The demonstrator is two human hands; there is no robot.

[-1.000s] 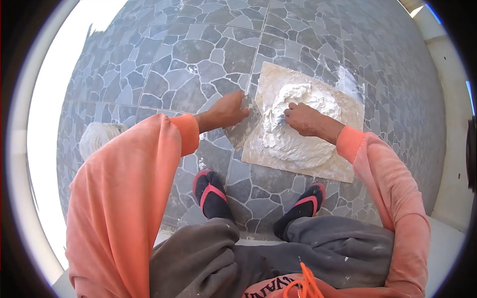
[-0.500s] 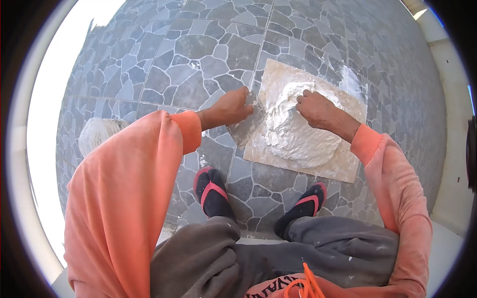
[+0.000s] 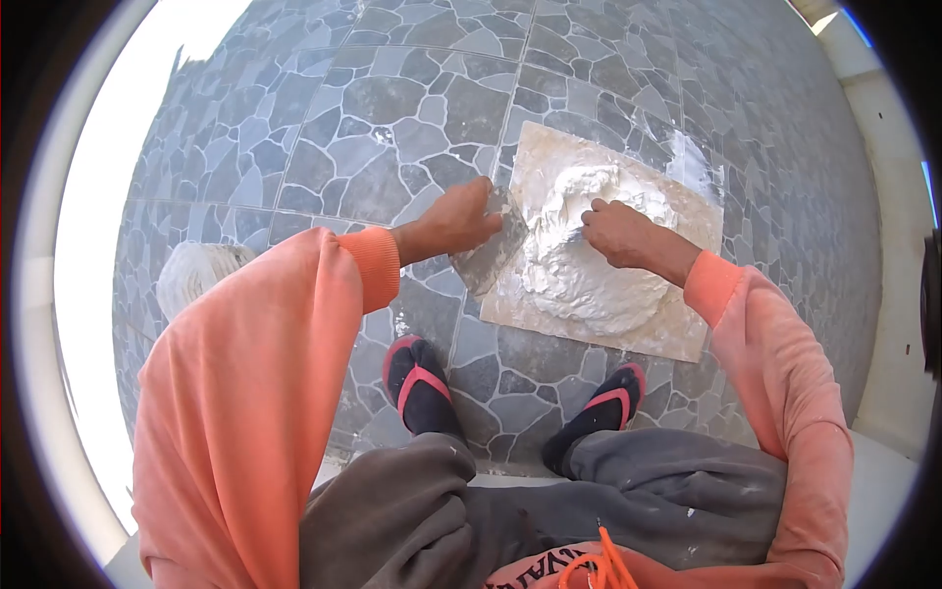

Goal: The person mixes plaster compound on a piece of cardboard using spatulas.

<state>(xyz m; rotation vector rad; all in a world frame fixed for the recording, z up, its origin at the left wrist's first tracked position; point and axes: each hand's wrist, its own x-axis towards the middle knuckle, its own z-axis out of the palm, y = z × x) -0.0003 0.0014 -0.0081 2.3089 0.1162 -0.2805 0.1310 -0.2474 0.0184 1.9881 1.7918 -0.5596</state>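
A heap of wet white plaster (image 3: 599,280) lies spread on a square beige board (image 3: 677,339) on the floor. My right hand (image 3: 618,234) is closed above the heap's upper middle, knuckles up. A small grey edge shows under its fingers; the rest of what it grips is hidden. At the board's left edge, my left hand (image 3: 459,221) is closed on the edge of a flat grey plate (image 3: 488,257). This plate is smeared and tilted, and its lower corner reaches over the board's left side.
Grey stone-patterned tiles (image 3: 383,98) cover the floor. A whitish round roll or bucket (image 3: 196,275) stands at left, partly behind my sleeve. My feet in red-strapped sandals (image 3: 417,383) are just below the board. White smears (image 3: 692,162) mark the tiles beyond it.
My right hand has shifted slightly down and left over the plaster. My left hand and the grey plate stay nearly in place; the view has tilted a little.
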